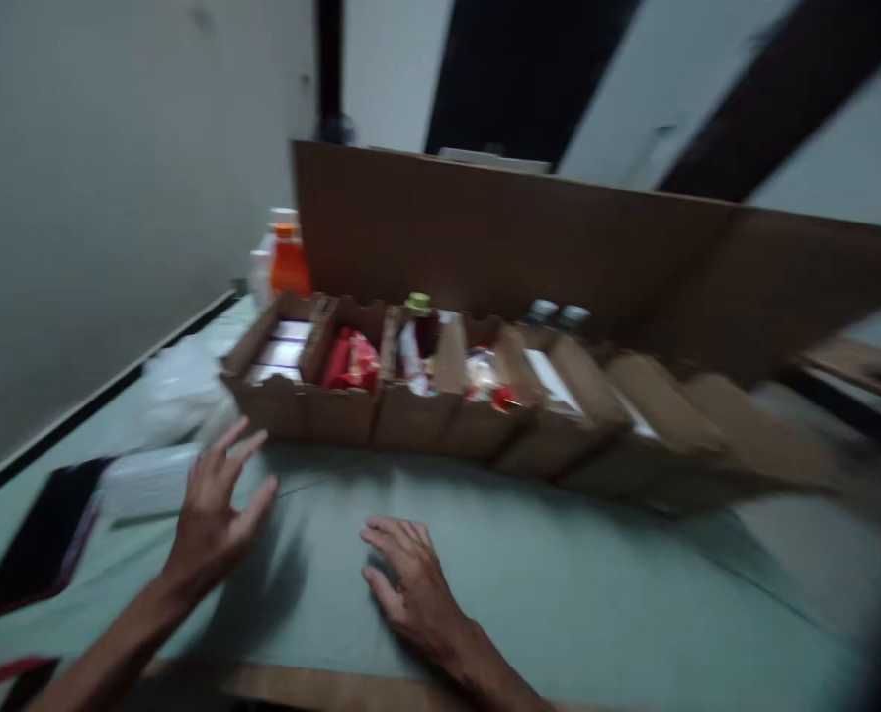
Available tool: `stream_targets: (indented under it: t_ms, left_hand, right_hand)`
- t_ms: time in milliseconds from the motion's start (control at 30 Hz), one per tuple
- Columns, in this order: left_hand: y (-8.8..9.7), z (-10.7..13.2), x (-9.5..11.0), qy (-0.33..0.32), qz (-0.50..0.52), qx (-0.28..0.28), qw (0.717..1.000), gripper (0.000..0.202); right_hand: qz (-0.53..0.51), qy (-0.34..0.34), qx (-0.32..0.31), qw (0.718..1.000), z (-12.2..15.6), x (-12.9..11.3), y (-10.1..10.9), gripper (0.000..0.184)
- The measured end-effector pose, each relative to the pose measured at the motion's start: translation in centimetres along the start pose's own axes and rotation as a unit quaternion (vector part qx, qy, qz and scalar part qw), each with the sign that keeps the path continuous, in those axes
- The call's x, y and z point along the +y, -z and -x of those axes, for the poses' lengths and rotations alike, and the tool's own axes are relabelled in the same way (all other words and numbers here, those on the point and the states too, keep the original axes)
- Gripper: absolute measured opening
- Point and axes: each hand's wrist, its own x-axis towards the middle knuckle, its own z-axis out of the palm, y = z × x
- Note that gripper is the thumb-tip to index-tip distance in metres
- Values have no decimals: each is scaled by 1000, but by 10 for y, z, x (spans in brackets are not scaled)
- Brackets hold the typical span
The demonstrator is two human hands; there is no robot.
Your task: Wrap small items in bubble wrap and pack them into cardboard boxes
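My left hand (216, 504) hovers over the pale green table (595, 583) with fingers spread, holding nothing, near a white flat packet (147, 482). Flat on the table lies my right hand (408, 583), fingers stretched out and empty. Just beyond both hands stands a long cardboard box (425, 420) split into several compartments. They hold white packets (281, 351), red packets (351, 361), a bottle with a green cap (419, 326) and other small items. The whole picture is smeared by motion.
The box's tall cardboard flap (559, 247) rises behind it. An orange bottle (289, 259) stands at the back left. A dark phone-like slab (40, 539) lies at the left edge, with clear plastic wrap (177, 391) beyond it. A wall runs along the left.
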Motion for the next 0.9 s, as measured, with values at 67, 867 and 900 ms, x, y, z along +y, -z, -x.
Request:
stream_targets:
  t_ms: [67,867,900]
  left_hand:
    - [-47,38,31,-36,57,-110,992,54]
    - [-191,84,134,-207,-49,-246,946,41]
    - [-190,85,134,-214,-49,-242,945,40]
  right_hand:
    - [2,-37,13,999,26,3,17,34]
    - [435,-309,4,846,121,168,348,36]
    - [429,-309,-13,849,127,158,349,35]
